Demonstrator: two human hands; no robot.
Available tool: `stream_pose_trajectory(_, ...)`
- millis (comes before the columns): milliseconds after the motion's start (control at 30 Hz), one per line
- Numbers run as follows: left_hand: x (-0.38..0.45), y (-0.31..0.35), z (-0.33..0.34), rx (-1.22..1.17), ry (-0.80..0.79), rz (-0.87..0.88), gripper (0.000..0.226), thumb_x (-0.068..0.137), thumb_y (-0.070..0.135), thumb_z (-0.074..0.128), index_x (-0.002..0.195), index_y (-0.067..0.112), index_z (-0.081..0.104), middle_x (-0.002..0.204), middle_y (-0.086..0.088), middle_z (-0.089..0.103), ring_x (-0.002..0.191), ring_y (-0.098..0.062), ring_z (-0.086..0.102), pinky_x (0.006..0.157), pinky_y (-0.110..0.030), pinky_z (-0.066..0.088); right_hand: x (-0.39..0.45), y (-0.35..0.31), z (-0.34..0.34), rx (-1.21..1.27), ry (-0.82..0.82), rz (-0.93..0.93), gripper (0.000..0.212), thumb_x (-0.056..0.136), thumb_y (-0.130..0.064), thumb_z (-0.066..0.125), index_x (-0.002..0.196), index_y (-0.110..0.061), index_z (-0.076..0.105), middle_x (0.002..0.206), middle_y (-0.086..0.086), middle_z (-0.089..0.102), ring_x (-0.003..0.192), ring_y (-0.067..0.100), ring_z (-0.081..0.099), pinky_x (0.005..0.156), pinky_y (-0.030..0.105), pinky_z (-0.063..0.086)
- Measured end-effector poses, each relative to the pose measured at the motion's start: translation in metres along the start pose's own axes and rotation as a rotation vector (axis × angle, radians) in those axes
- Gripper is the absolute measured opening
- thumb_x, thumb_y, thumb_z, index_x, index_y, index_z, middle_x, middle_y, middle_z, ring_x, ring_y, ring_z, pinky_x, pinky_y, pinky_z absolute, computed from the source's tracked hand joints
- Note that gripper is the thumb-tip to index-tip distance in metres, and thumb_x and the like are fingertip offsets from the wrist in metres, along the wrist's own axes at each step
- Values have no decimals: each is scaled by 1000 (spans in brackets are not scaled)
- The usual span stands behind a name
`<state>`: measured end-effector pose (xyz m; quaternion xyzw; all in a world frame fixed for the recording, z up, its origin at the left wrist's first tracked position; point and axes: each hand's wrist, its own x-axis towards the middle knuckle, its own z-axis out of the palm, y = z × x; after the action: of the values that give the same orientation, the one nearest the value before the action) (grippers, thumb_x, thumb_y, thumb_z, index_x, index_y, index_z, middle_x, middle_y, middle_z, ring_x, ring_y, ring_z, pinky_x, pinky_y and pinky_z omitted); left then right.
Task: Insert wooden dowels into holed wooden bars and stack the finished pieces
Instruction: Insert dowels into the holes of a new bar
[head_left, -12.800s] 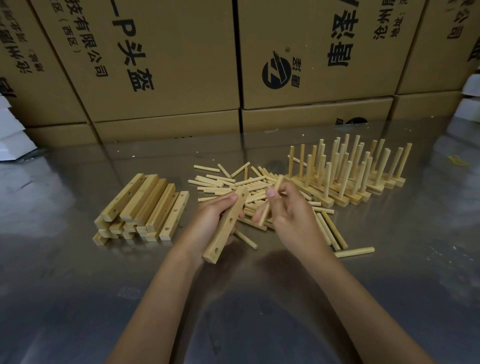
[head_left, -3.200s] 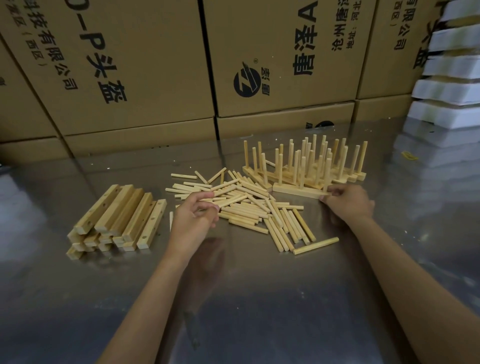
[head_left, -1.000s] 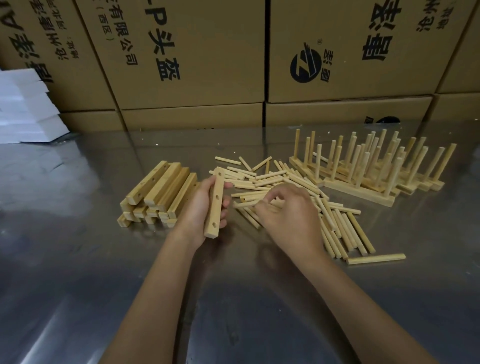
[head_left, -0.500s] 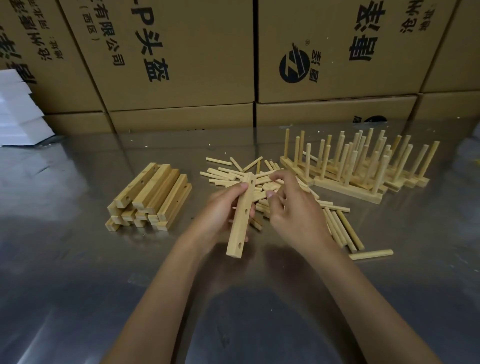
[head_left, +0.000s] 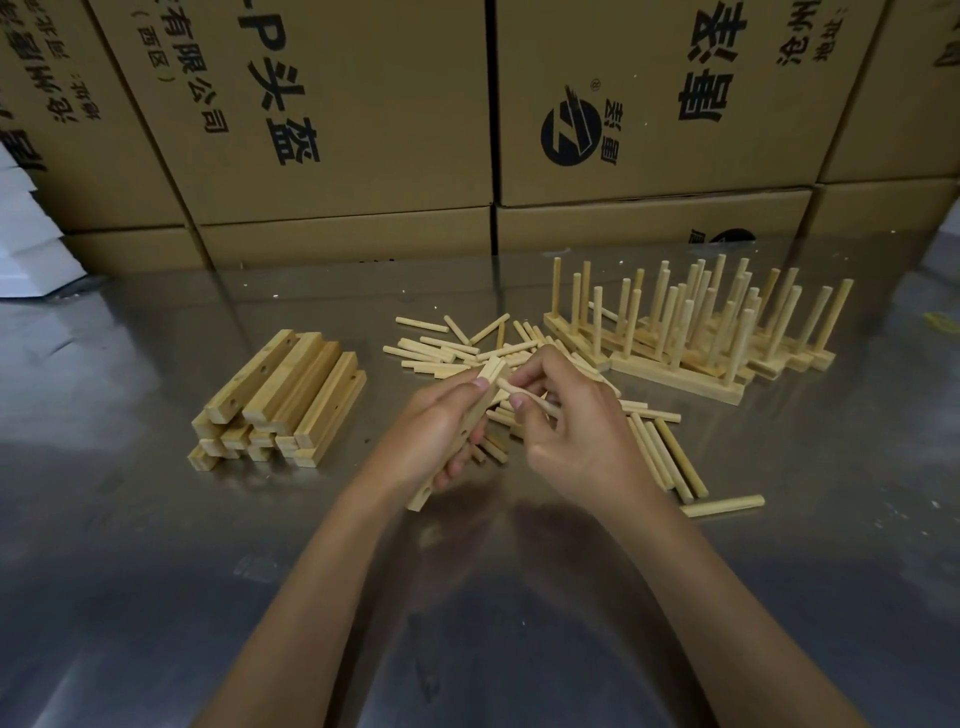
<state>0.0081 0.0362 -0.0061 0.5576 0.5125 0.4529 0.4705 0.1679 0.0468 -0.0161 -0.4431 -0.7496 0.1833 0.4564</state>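
My left hand (head_left: 428, 434) grips a holed wooden bar (head_left: 477, 421), tilted with its far end raised over the table. My right hand (head_left: 576, 431) pinches a wooden dowel (head_left: 524, 397) whose tip meets the bar's upper end. Behind my hands lies a loose pile of dowels (head_left: 457, 348). A stack of empty holed bars (head_left: 283, 397) sits to the left. Finished bars with upright dowels (head_left: 696, 332) stand in a group at the right.
Large cardboard boxes (head_left: 337, 114) wall off the back of the shiny metal table (head_left: 156, 545). White foam pieces (head_left: 26, 244) sit at the far left. A single dowel (head_left: 724, 505) lies apart at the right.
My left hand took a bar from the stack and brought it to the middle. My right hand picked a dowel from the pile and set its tip against the bar's upper end.
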Motion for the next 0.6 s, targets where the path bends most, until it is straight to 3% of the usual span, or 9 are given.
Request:
stream_pose_trajectory(133, -2, 0, 2, 22, -11, 30, 36, 104, 32, 43, 79, 38, 68, 67, -5, 52, 41, -14, 38, 41, -21, 25, 0, 1, 0, 42, 0, 28, 17, 92, -18, 60, 92, -33, 53, 85, -16, 65, 80, 5, 62, 70, 41, 54)
stream_pose_trajectory(267, -3, -1, 1, 89, -9, 50, 28, 105, 34, 43, 99, 36, 70, 64, 0, 52, 42, -13, 39, 40, -21, 25, -1, 0, 1, 152, -17, 155, 15, 92, -16, 60, 90, -30, 56, 77, -9, 66, 76, 16, 65, 73, 48, 56)
stream_pose_trajectory(333, -3, -2, 0, 102, 2, 57, 27, 105, 35, 43, 105, 39, 70, 63, 2, 52, 43, -12, 39, 40, -21, 26, -1, -2, 2, 258, -14, 214, 14, 94, -16, 60, 90, -29, 59, 72, -5, 68, 68, 13, 65, 70, 40, 57)
stream_pose_trajectory(433, -1, -1, -3, 114, 3, 96, 26, 104, 37, 44, 107, 37, 70, 64, 3, 53, 43, -12, 41, 39, -20, 28, 2, -7, -1, 408, -26, 268, 10, 95, -13, 62, 97, -23, 62, 76, -3, 74, 52, -3, 58, 52, 13, 44)
stream_pose_trajectory(500, 1, 0, -7, 69, 26, 96, 28, 101, 39, 45, 107, 27, 69, 63, 2, 53, 44, -14, 43, 39, -21, 31, 6, -11, -5, 540, -67, 326, 13, 94, -16, 66, 105, -20, 61, 84, -3, 77, 51, 4, 56, 52, 17, 46)
stream_pose_trajectory(600, 5, -2, -20, -67, 194, 30, 26, 105, 32, 44, 103, 23, 68, 61, 0, 55, 46, -15, 48, 38, -25, 38, 8, -10, -7, 707, -91, 425, 30, 88, -19, 74, 114, -18, 58, 92, -1, 77, 67, 12, 65, 65, 27, 55)
